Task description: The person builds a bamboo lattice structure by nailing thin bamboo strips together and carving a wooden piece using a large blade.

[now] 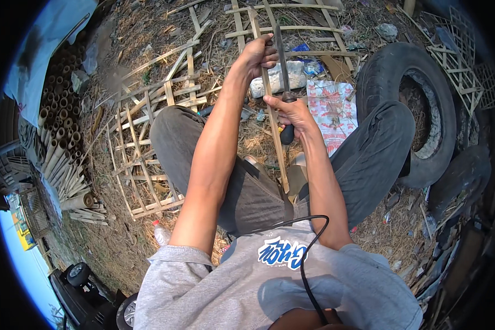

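Observation:
My left hand [257, 56] is wrapped round a long, narrow bamboo strip [276, 140], near its far end. The strip runs from there down between my knees, its near end close to my lap. In my right hand [296, 116] is a long-bladed knife [283, 60], gripped by its dark handle. Its narrow blade points away from me, just right of the strip and almost alongside it. The right thumb rests on or very near the strip. Beneath the blade, on the ground, lies a pale stone-like block [291, 76].
Woven bamboo lattices [131, 165] lie at the left and far side. A worn tyre [388, 71] is beside my right knee, near a printed sheet [335, 124]. Cut bamboo poles [60, 124] are stacked at the left. A plastic bottle [161, 235] lies by my left elbow.

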A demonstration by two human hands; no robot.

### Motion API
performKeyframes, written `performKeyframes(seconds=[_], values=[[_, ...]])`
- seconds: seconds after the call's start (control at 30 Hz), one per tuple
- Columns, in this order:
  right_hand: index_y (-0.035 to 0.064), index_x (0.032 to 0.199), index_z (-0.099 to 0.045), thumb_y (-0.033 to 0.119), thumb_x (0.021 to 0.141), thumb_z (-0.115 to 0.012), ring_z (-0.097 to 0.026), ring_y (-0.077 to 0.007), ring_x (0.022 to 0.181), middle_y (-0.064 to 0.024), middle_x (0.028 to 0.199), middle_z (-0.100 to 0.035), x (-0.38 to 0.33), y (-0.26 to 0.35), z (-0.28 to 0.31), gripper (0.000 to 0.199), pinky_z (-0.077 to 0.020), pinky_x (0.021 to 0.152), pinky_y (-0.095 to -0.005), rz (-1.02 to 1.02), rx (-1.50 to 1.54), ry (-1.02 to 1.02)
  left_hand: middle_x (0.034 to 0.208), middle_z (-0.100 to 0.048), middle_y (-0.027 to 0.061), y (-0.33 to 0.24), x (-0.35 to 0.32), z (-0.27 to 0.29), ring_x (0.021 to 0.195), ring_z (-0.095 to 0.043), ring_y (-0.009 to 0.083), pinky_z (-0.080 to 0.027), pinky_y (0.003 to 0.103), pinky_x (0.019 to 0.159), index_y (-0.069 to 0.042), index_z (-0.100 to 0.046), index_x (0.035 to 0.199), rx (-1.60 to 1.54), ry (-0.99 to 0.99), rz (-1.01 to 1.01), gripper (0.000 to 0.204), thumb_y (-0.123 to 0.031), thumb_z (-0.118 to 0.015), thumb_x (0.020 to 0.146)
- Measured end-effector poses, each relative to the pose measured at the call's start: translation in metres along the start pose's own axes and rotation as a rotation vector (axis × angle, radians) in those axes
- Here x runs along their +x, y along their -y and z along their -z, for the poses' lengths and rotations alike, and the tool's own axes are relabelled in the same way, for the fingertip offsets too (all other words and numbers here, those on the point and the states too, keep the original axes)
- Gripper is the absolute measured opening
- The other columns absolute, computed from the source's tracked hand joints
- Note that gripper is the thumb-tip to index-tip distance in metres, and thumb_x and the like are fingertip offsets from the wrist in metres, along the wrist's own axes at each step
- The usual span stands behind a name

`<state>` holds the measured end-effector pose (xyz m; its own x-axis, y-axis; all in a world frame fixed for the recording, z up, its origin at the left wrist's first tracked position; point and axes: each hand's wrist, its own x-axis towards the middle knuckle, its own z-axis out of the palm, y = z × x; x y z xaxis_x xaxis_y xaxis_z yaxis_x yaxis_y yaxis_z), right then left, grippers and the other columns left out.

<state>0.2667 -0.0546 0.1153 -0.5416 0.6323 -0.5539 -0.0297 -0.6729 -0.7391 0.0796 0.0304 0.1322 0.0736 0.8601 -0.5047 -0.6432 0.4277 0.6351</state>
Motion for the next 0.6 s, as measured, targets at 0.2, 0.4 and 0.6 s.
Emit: performKeyframes(seconds=[0.2, 0.4, 0.6], values=[[0.0169, 0.079, -0.058, 0.033, 0.084, -0.087, -0.033, 0.0003, 0.041, 0.0124, 0.055, -0.040, 0.010, -0.012, -0.014, 0.033, -0.0297, 0.041, -0.0203, -0.153, 0.195, 0.092, 0.075, -0.050, 0.0055, 0.011, 0.022, 0.036, 0.065, -0.051, 0.0196, -0.045, 0.034, 0.060, -0.004, -0.052, 0.103, 0.533, -0.246, -0.156, 0.044, -0.047, -0.060, 0.100], [0.0172, 0.078, -0.054, 0.032, 0.091, -0.080, -0.033, -0.0013, 0.041, 0.0113, 0.056, -0.040, 0.029, -0.015, 0.013, 0.033, -0.0299, 0.043, -0.0223, -0.081, 0.329, 0.051, 0.120, -0.062, 0.0281, -0.001, -0.036, -0.049, 0.118, -0.058, 0.0436, -0.043, 0.056, 0.098, 0.006, -0.058, 0.122, 1.871, -0.683, -0.803, 0.060, -0.044, -0.069, 0.090], [0.0117, 0.089, -0.063, 0.035, 0.096, -0.073, -0.043, -0.0036, 0.045, 0.0070, 0.056, -0.047, 0.046, 0.000, 0.025, 0.027, -0.0429, 0.048, -0.0226, -0.463, 0.153, 0.098, 0.111, -0.073, 0.0069, 0.002, -0.144, -0.216, 0.096, -0.070, 0.0215, -0.050, 0.036, 0.082, -0.010, -0.073, 0.113, 2.516, 0.565, -0.386, 0.034, -0.035, -0.069, 0.090]])
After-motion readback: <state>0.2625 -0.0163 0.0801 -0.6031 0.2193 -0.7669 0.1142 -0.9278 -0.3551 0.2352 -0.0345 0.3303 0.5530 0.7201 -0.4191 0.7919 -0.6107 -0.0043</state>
